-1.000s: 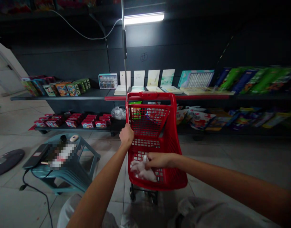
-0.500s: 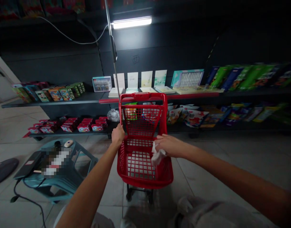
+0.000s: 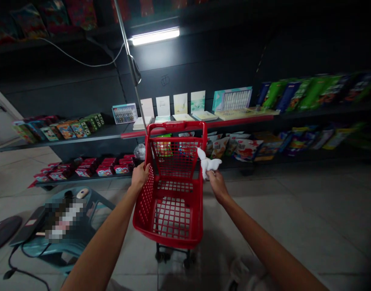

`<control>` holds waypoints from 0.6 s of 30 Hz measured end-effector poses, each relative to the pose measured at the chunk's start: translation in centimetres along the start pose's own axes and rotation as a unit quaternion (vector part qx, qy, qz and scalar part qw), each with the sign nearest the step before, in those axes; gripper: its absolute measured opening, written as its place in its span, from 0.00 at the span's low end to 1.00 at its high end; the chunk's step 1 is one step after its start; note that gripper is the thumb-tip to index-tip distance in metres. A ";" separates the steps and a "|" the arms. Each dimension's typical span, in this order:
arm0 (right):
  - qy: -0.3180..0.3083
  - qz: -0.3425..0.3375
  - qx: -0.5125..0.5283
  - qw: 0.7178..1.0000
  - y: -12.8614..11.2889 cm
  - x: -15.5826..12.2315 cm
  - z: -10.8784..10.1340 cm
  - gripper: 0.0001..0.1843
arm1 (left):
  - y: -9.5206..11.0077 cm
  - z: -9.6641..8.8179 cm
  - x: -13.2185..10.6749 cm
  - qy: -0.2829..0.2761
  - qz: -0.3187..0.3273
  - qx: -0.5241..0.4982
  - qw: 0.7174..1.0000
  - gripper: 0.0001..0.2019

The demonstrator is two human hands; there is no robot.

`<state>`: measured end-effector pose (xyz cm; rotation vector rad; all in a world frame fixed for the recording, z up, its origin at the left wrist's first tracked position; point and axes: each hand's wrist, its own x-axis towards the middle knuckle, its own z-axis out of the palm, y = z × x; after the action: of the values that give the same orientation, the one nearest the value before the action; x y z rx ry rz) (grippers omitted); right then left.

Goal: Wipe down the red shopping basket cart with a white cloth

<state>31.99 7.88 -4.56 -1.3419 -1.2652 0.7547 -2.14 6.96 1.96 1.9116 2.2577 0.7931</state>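
A red plastic shopping cart point(image 3: 177, 240) with a latticed basket stands on wheels in front of me. My left hand point(image 3: 140, 176) is closed around the upper edge of its left side. In my right hand point(image 3: 217, 182), just outside the cart's right side, is a crumpled white cloth point(image 3: 210, 164), pinched between the fingers and sticking up above them. Whether the cloth touches the cart's right edge I cannot tell. Through the basket's slots I see the floor.
Behind the cart runs a dark shelf point(image 3: 109, 131) with books, art sets and small boxes. Snack bags point(image 3: 247, 149) and red boxes point(image 3: 105, 169) fill the lower level. A blue stool point(image 3: 94, 202) with devices and cables stands at left. A metal pole point(image 3: 129, 52) rises behind the cart.
My right hand has moved from inside the basket to outside its right side, carrying the white cloth. My left hand stays on the left edge. The cart appears turned slightly.
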 end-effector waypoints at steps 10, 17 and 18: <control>-0.011 -0.078 0.022 0.997 -1.2 1.9 -0.2 0.34 | -1.8 -1.0 1.8 -0.016 0.031 0.040 0.999 0.21; 0.021 -0.036 -0.019 0.999 0.3 4.0 -0.9 0.28 | -2.1 -2.2 1.7 -0.041 0.036 0.081 0.995 0.21; -0.003 -0.025 -0.046 0.999 0.5 3.8 -0.8 0.25 | -2.0 -2.2 1.6 -0.042 0.034 0.091 0.994 0.21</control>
<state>33.73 11.38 -4.00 -1.3779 -1.3469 0.6738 -5.19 7.58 3.45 2.0660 2.2970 0.5186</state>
